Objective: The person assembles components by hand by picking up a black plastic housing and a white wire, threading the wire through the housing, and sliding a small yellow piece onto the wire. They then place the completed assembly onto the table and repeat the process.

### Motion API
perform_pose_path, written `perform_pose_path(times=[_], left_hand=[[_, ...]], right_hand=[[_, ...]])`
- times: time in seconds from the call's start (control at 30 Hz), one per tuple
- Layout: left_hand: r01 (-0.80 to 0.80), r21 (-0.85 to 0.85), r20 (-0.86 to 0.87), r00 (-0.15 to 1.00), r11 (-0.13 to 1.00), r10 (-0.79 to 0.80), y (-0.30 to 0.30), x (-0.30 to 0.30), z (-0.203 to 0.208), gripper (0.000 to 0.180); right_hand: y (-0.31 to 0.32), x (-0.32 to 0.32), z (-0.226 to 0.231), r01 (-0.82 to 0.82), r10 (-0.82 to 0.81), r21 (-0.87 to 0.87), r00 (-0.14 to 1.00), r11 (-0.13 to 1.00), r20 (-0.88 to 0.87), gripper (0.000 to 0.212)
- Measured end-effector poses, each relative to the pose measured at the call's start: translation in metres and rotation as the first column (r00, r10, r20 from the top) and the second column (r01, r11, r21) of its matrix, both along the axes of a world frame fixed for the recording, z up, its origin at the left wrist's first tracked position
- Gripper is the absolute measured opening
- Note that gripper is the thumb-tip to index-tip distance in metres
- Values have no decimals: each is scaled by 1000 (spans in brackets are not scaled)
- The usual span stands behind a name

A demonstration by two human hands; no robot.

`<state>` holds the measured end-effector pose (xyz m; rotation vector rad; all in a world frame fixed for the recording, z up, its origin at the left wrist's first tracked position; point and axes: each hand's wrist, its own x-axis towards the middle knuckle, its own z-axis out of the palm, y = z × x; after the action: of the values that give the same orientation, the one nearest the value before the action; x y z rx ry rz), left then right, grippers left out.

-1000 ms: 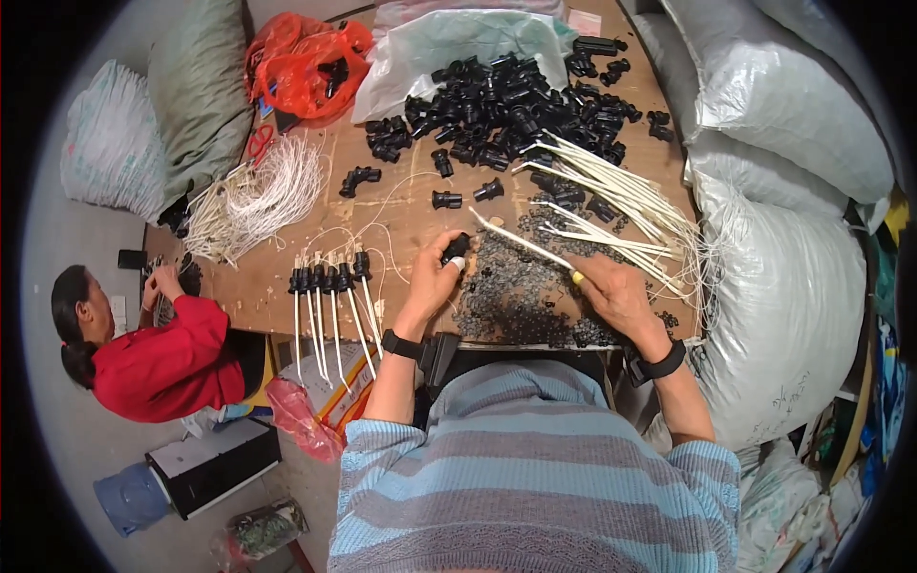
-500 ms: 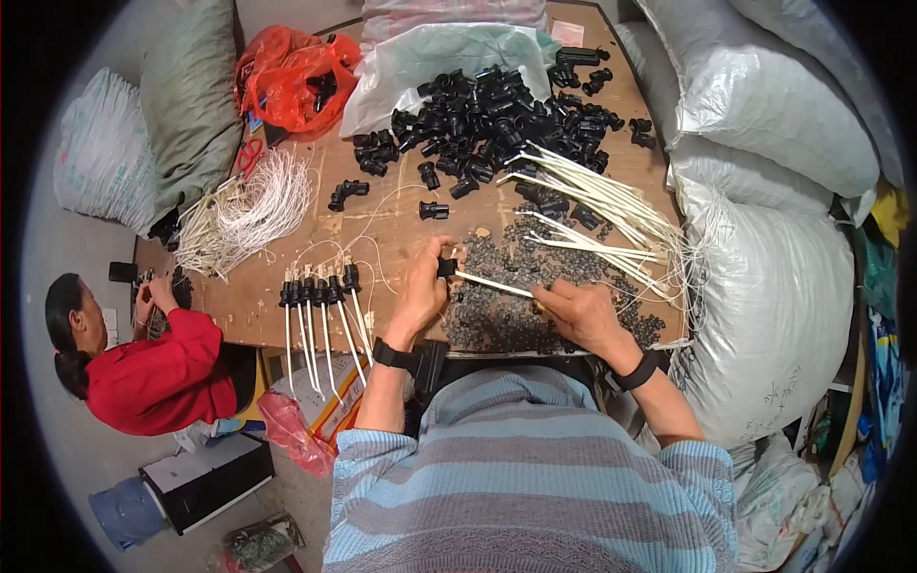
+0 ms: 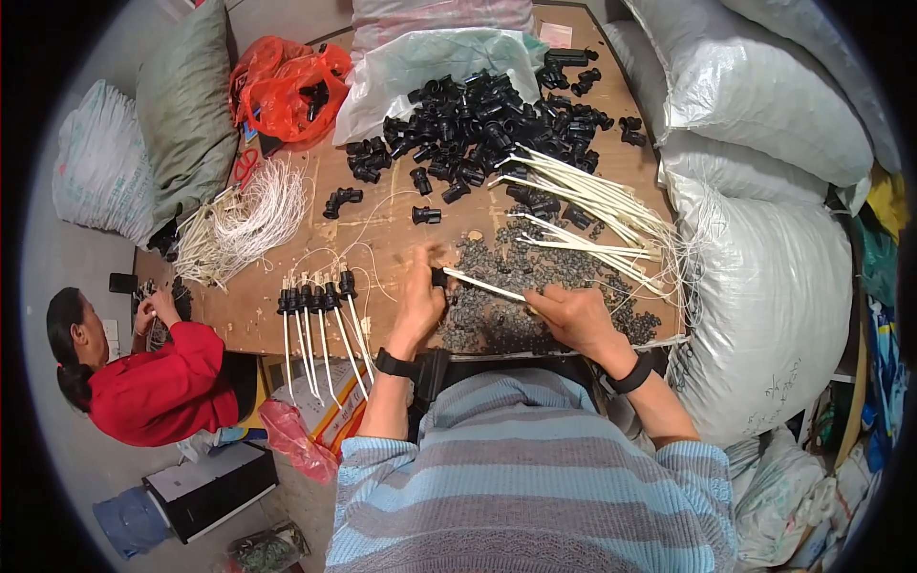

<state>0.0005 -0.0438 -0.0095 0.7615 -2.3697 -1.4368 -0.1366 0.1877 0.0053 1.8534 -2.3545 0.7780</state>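
My left hand [image 3: 416, 301] is closed on a black plastic socket [image 3: 439, 277]; its upper fingers are blurred. A thin white tube [image 3: 482, 285] runs from that socket to my right hand [image 3: 576, 318], whose fingers pinch the tube's other end. Whether the tube sits inside the socket cannot be made out. Below both hands spread many small dark grey pieces [image 3: 497, 320]. Left of my left hand, several white tubes with black sockets [image 3: 320, 298] lie side by side over the table's front edge. More bare white tubes [image 3: 592, 205] with thin wires lie to the right.
A heap of black sockets [image 3: 478, 129] covers the back of the table [image 3: 382, 234]. Bundled white wires [image 3: 253, 220], red scissors [image 3: 245, 166] and a red plastic bag [image 3: 296, 95] are at left. Stuffed white sacks [image 3: 764, 296] line the right. A person in red [image 3: 162, 382] works at left.
My hands have shifted slightly left, with the tube and socket between them. The tube slants a little more, and the fingers of my left hand have moved. The whole view has shifted slightly.
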Motion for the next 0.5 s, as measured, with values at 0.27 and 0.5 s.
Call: perform_pose_path(times=[0.27, 0.5], left_hand=[[143, -519, -158, 953, 843, -259, -2, -6, 8, 37], [227, -413, -233, 910, 882, -344, 9, -4, 16, 36]], right_hand=[[-9, -15, 12, 17, -18, -12, 994, 1000, -106, 22], [0, -18, 21, 200, -196, 17, 973, 980, -122, 39]])
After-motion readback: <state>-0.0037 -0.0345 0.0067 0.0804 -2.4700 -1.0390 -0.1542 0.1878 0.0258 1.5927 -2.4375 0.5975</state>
